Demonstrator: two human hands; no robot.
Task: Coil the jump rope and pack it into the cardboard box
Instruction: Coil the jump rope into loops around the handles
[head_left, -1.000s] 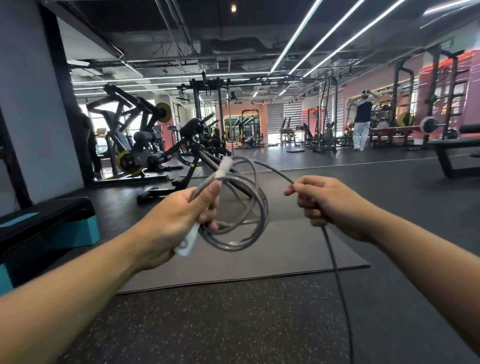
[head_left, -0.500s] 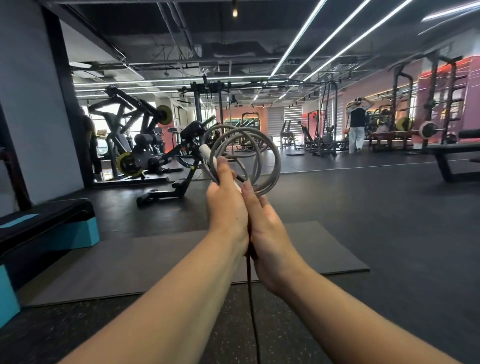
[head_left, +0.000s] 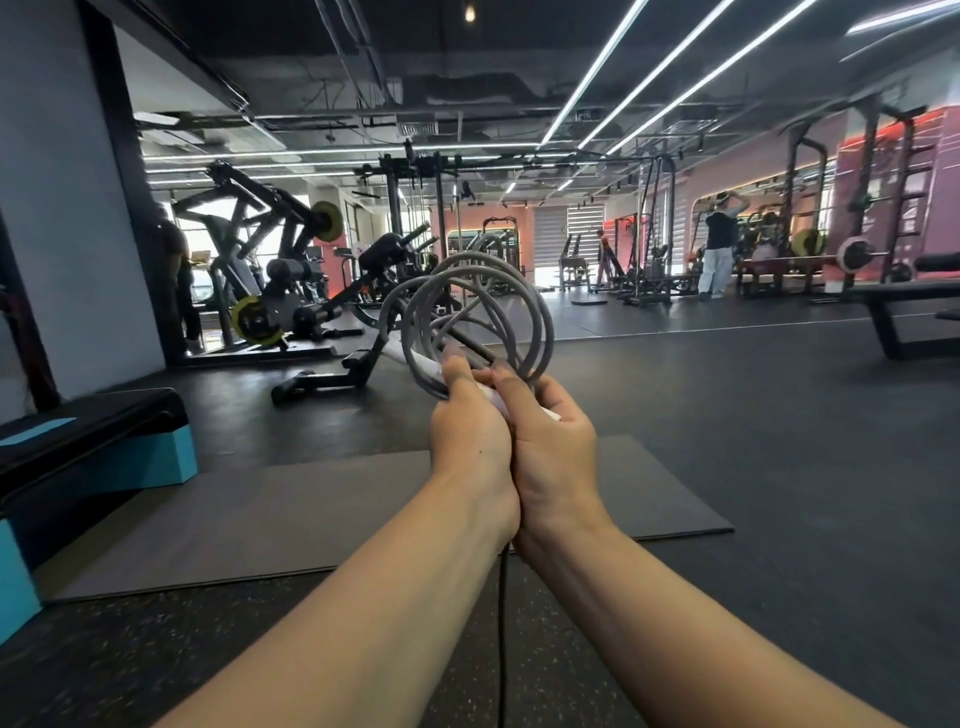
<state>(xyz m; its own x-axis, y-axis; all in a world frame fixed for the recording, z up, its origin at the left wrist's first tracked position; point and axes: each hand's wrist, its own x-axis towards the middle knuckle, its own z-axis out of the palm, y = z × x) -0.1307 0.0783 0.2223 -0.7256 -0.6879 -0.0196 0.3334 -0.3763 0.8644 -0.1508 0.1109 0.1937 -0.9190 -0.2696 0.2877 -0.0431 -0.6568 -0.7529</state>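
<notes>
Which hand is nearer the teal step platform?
Left. The left hand sits on the same side as the teal step platform, at the frame's left edge; the right hand, pressed against the left one, is farther over.

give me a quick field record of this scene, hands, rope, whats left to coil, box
setting: gym floor with a grey mat ahead
left hand: closed on the jump rope coils at their base
right hand: pressed against the left, closed on the same bundle and a white handle
coils: several grey loops standing up above the hands
uncoiled part: one strand hangs down between the forearms, out of frame
cardboard box: not in view
side object: teal and black step platform at left
</notes>
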